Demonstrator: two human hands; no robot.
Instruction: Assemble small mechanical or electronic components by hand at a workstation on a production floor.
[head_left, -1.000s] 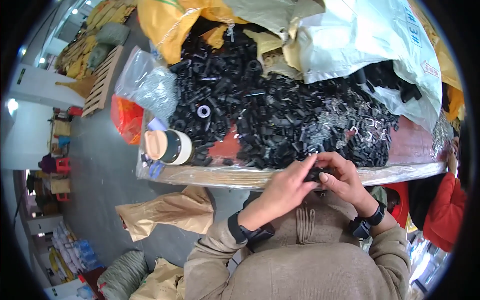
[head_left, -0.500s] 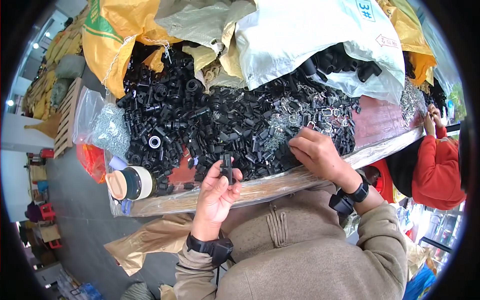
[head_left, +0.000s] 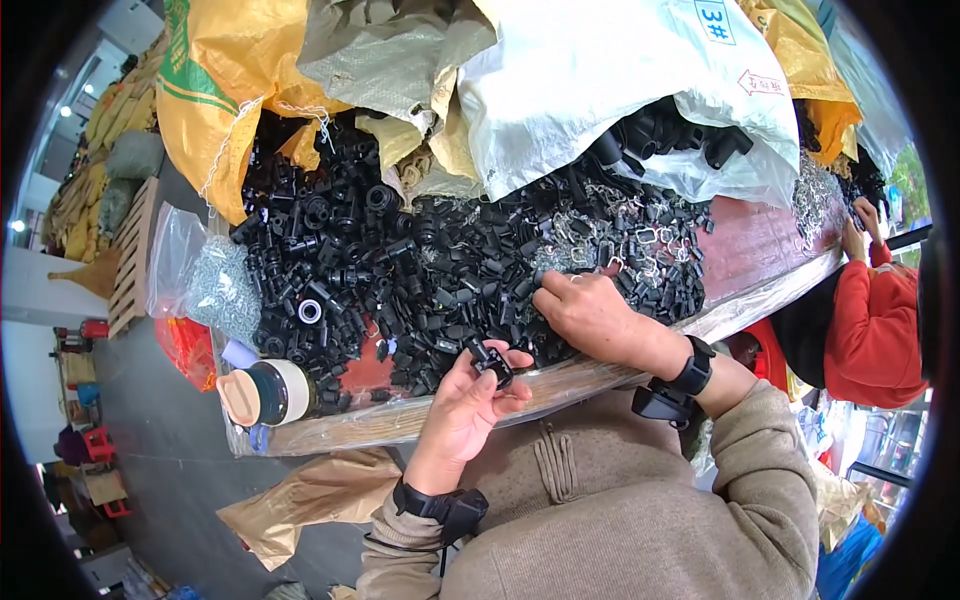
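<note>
A small black plastic part (head_left: 490, 364) is pinched between the thumb and fingers of my left hand (head_left: 462, 408), just above the table's near edge. It lies tilted, with an opening or loop at its right end. My right hand (head_left: 598, 318) is over the heap of small black plastic pieces (head_left: 470, 262), its fingers curled downward and pressed together. What those fingertips hold, if anything, is hidden. Metal wire loops (head_left: 648, 240) lie among the pieces beyond my right hand. Larger black fittings (head_left: 335, 235) are heaped to the left.
A lidded cup (head_left: 270, 392) and a clear bag of small metal pieces (head_left: 222, 285) occupy the table's left end. White sacking (head_left: 620, 80) and a yellow sack (head_left: 225, 60) line the far side. A person in a red sleeve (head_left: 875, 335) works at the right.
My left hand has moved right and slightly down, and its black part has turned from upright to tilted. My right hand has shifted left and nearer to my left hand.
</note>
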